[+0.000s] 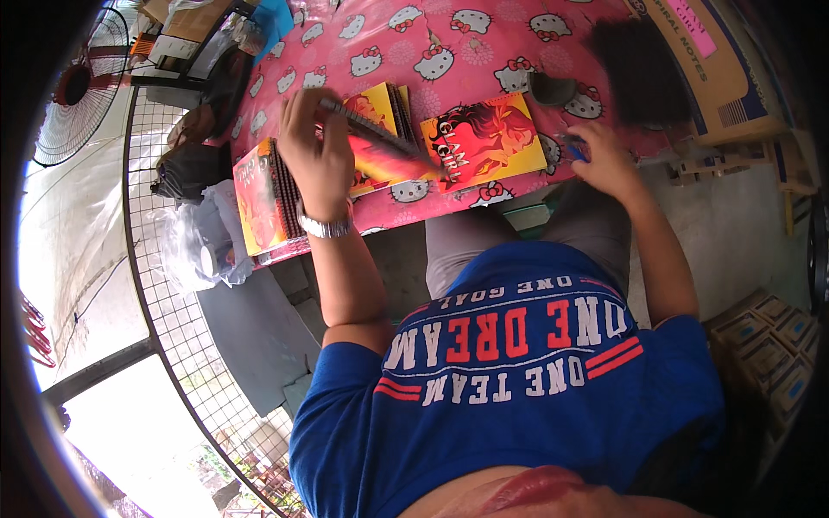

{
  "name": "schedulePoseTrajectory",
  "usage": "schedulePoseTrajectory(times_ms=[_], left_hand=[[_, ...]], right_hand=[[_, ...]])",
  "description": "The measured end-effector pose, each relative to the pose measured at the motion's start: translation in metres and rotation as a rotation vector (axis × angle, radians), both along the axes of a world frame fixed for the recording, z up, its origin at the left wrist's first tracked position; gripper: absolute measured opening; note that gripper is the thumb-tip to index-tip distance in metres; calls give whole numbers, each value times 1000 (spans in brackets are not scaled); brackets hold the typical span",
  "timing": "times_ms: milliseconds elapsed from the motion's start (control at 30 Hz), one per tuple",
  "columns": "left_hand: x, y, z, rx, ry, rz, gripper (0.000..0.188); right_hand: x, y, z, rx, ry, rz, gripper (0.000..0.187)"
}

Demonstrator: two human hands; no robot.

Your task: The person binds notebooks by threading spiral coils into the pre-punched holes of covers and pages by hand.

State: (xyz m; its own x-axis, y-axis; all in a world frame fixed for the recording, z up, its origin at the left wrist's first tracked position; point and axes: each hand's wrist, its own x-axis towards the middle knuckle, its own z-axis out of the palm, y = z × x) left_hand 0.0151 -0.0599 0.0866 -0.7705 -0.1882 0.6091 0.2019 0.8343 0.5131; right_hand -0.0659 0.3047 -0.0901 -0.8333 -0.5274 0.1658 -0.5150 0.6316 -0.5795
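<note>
I'd steady the notebook [393,157] my left hand [319,157] clamps by the tabletop's [389,41] near edge; right hand's [606,162] grip unclear.

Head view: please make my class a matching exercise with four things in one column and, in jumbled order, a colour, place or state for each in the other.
Column one
1. Left hand
2. Right hand
3. Tablecloth
4. Fan

Column two
A. Pink, with a printed pattern
B. Holding up a tilted notebook
C. Near the picture's top-left rim
D. With a small blue object at its fingers

Right pairs: 1-B, 2-D, 3-A, 4-C
</note>
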Motion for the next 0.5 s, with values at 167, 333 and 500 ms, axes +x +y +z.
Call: schedulePoseTrajectory(times_ms=[167, 333, 500], left_hand=[[-69, -81, -118, -46, -285, 158, 20], [-91, -7, -157, 147, -360, 0, 23], [-109, 61, -217, -78, -715, -240, 25]], right_hand=[[-53, 6, -20, 100, 141, -78, 42], [-108, 16, -25, 288, 404, -358, 28], [-137, 12, -38, 643, 555, -386, 20]])
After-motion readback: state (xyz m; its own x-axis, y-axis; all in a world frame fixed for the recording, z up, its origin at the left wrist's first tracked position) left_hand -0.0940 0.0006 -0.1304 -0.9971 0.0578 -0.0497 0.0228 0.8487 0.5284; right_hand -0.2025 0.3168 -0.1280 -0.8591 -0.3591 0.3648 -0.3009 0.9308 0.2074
